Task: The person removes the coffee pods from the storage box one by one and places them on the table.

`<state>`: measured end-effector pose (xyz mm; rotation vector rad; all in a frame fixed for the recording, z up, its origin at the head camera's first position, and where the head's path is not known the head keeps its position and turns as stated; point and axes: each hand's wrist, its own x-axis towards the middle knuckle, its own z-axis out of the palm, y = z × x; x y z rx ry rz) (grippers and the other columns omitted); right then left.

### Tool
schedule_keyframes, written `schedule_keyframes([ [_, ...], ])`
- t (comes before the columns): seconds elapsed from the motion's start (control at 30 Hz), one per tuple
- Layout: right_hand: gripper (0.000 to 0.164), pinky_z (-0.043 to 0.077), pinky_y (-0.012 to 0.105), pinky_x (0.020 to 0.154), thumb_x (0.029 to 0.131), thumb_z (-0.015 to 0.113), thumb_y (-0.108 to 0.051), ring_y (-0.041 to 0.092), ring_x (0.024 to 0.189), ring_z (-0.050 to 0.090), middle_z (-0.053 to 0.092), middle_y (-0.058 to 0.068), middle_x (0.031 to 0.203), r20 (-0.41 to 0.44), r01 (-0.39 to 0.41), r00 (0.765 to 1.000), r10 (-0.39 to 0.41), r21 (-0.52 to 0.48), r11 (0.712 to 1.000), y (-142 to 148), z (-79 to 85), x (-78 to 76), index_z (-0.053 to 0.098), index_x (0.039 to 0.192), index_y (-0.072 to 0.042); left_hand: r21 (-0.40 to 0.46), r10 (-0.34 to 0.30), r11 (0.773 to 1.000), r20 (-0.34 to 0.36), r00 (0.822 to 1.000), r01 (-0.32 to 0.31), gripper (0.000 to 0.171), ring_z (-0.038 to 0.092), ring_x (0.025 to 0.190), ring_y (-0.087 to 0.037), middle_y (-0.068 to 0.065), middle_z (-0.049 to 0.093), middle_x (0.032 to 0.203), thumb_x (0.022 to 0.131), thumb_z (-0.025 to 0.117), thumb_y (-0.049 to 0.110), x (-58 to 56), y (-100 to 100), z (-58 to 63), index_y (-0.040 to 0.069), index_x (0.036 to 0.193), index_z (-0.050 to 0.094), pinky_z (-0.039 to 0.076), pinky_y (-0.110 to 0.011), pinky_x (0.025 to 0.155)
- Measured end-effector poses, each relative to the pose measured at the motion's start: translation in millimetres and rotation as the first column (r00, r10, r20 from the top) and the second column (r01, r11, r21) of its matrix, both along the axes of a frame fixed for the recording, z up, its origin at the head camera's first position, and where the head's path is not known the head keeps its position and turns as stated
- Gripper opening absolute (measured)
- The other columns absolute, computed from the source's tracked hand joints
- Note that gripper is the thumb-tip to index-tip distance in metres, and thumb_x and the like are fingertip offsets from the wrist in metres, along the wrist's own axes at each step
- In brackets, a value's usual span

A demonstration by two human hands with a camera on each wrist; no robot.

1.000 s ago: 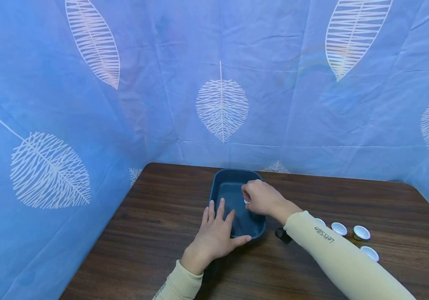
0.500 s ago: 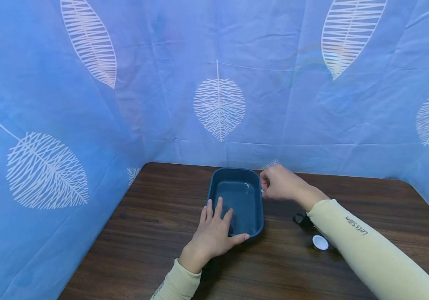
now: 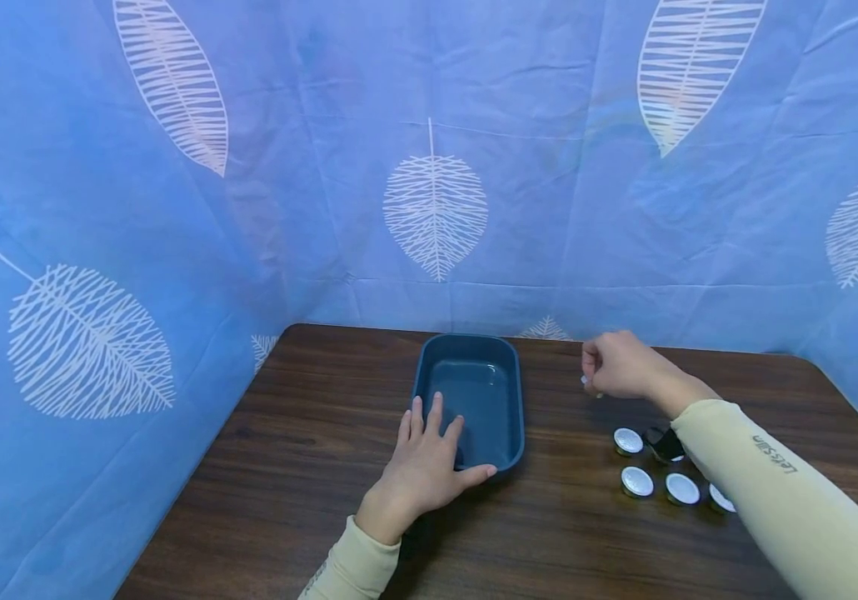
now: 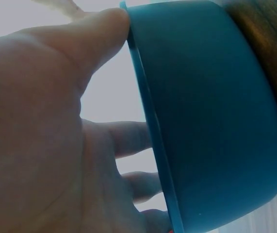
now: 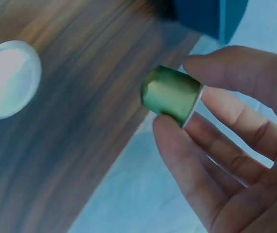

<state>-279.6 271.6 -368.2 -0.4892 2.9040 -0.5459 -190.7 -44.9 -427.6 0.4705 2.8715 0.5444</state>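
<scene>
My left hand [image 3: 421, 475] rests on the near left of a dark blue rectangular tub [image 3: 477, 400], fingers spread over its opening. In the left wrist view the thumb [image 4: 106, 34] touches the tub's rim, and the other fingers pass behind it. To the right of the tub, above the table, my right hand [image 3: 624, 365] pinches a green coffee capsule [image 5: 172, 93] between thumb and fingers. Its white rim faces the palm in the right wrist view. In the head view only a small white bit of it shows.
Several coffee capsules [image 3: 636, 481] stand lid up on the dark wooden table [image 3: 309, 433], below the right forearm. Among them lies a black object [image 3: 657, 443], partly hidden by the sleeve. A blue leaf-print cloth [image 3: 339, 208] hangs behind the table.
My right hand has moved right, from over the tub to beyond its right side, holding the capsule. The forearm now uncovers more capsules on the table. My left hand stays at the tub.
</scene>
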Motion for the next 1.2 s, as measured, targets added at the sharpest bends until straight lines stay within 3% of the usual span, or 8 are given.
schedule_keyframes([
  [0.27,0.018,0.044,0.035,0.062,0.083,0.08,-0.006,0.019,0.063,0.052,0.063,0.002,0.072,-0.007,0.111,0.994,-0.111,0.029,0.993,38,-19.6,0.6,0.064,0.077,-0.011,-0.014,0.001,1.0,-0.002,1.0,-0.001,0.086,0.011,0.167,-0.05,-0.018,0.021,0.18,0.097,0.068,0.068,0.3,0,0.3,0.013,0.161,0.052,0.016,-0.061,0.136],
  [0.53,0.007,0.048,0.038,0.066,0.089,0.075,-0.007,0.024,0.075,0.057,0.069,0.01,0.086,0.054,0.166,0.984,-0.17,0.075,0.983,65,-34.6,3.1,0.07,0.092,-0.003,0.0,0.0,1.0,-0.006,1.0,0.0,0.085,0.011,0.167,-0.05,-0.019,0.021,0.18,0.097,0.069,0.067,0.1,0,1.3,0.012,0.16,0.052,0.016,-0.062,0.136],
  [0.8,0.023,0.044,0.035,0.064,0.082,0.085,-0.009,0.022,0.073,0.054,0.062,0.006,0.08,0.07,0.184,0.979,-0.189,0.074,0.98,70,-45.8,8.1,0.063,0.087,-0.005,0.002,-0.006,1.0,-0.014,1.0,0.006,0.084,0.012,0.167,-0.051,-0.02,0.022,0.179,0.097,0.069,0.066,-0.8,1,0.7,0.011,0.159,0.053,0.016,-0.062,0.136],
  [1.2,0.033,0.046,0.037,0.065,0.083,0.086,-0.014,0.021,0.07,0.055,0.057,0.007,0.08,0.121,0.194,0.971,-0.206,0.107,0.975,73,-47.4,10.8,0.055,0.088,-0.006,0.006,-0.003,1.0,0.006,1.0,0.003,0.086,0.01,0.167,-0.05,-0.019,0.021,0.18,0.097,0.068,0.068,0.4,0,1.3,0.012,0.16,0.053,0.014,-0.062,0.136],
])
